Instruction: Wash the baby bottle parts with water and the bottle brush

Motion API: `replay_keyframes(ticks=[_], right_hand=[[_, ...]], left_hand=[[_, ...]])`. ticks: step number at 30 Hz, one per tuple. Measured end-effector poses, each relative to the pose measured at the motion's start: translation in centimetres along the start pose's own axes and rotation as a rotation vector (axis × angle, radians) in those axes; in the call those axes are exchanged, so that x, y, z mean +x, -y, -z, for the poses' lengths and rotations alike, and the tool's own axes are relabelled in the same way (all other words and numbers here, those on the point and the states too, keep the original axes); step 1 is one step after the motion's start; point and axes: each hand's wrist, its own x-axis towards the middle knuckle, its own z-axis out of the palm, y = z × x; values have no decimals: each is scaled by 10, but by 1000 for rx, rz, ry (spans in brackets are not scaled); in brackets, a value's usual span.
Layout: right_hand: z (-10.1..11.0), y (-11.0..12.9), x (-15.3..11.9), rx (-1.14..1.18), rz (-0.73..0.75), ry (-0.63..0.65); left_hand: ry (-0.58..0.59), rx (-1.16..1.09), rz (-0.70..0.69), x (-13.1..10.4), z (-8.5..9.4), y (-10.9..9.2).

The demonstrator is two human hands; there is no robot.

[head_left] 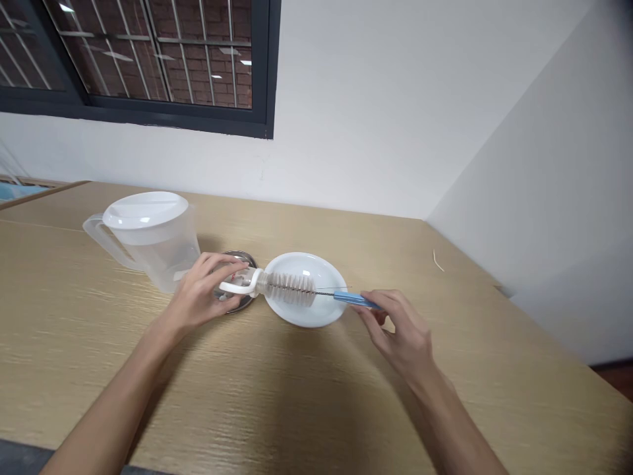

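My left hand (205,290) is closed around a small clear bottle (242,276) with a white collar and a looped white handle. The bottle lies sideways, its mouth facing right. In my right hand (395,323) is the blue handle of a bottle brush (291,290), pinched between thumb and fingers. The brush's pale bristles are at the bottle's mouth; whether the tip is inside I cannot tell. Both are held above a white oval bowl (306,318). Under my left hand a round metal dish (246,257) shows in part; small pale things in it are mostly hidden.
A translucent lidded pitcher (153,231) stands left of my left hand, its handle pointing left. A thin pale strip (438,261) lies on the wooden table (237,389) at the right. White walls and a barred window (163,53) rise behind the table.
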Motion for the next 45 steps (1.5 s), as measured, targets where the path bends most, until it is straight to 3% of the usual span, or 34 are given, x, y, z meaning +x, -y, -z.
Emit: replay_keyframes(ticks=[8, 18, 31, 38, 45], right_hand=[[10, -4, 0, 5, 49, 81], [2, -12, -7, 55, -81, 164], [3, -5, -4, 2, -88, 113], [-2, 0, -3, 21, -114, 134], [-3, -3, -3, -29, -16, -23]], left_hand=[[32, -9, -26, 0, 0, 1], [57, 13, -52, -2, -1, 4], [7, -8, -74, 0, 2, 0], [31, 1, -11, -1, 2, 3], [40, -6, 6, 1, 4, 0]])
